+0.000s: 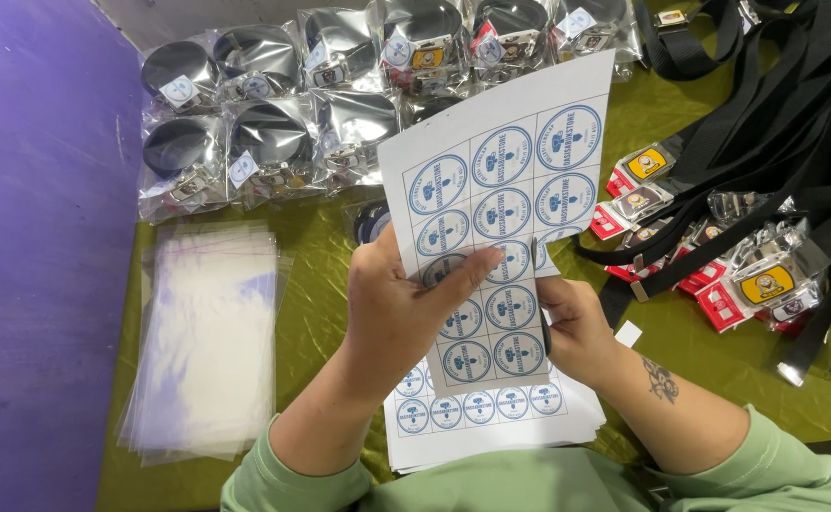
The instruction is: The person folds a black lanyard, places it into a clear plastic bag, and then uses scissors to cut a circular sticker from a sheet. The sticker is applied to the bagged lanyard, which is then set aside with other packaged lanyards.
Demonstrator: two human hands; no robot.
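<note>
Both hands are up on a sheet of round stickers [506, 204], glossy white paper printed with blue circles in a grid, held tilted over the middle of the table. The left hand [401, 303] has its fingers closed on the sheet's left edge, index finger laid flat across the front. The right hand [572, 327] pinches the lower right edge, thumb side mostly hidden behind the paper.

Right under them sits a stack of more sticker sheets [491, 417], same blue rounds, smaller-looking print. To the left there's a pile of clear plastic sleeves [207, 341], flat and kinda hazy. At the far side, rows of crinkly see-through bags with coiled black belts [273, 133] inside. Off to the right, a tangle of loose black webbing belts [776, 142] with shiny metal buckles [762, 283], some with yellow faces. All on a wrinkly olive-green cloth [321, 284].
</note>
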